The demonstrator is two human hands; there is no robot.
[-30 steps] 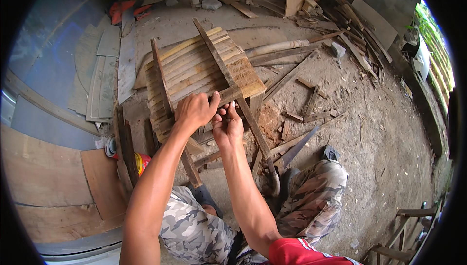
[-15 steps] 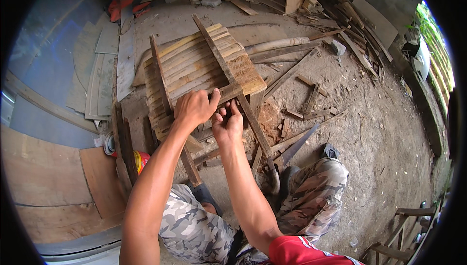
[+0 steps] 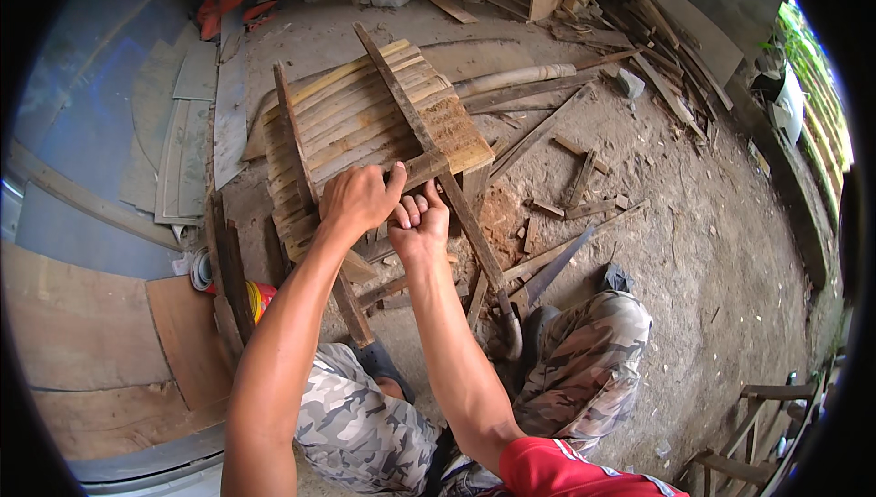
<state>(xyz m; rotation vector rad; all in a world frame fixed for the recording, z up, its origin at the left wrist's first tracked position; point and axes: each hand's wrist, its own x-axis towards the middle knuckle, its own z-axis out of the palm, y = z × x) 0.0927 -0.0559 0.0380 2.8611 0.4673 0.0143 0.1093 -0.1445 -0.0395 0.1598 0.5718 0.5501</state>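
A ladder-like wooden frame, with two long rails joined by a crosspiece, leans over a low slatted wooden platform. My left hand is closed round the crosspiece from above, its thumb pressed along the wood. Just below the joint with the right rail, my right hand is turned palm up. Its fingers are curled in, and the index finger reaches the underside of the joint. Whatever those fingers may hold is too small or hidden to make out. The left rail passes beyond my left hand.
A saw blade lies right of the frame, near my knee. A dark curved handle sits by the right rail's near end. Wood offcuts litter the ground; planks are piled far right. A red and yellow can stands left.
The fingers of my right hand have curled in more beneath the joint. My left hand keeps its grip on the crosspiece. The whole view has shifted slightly.
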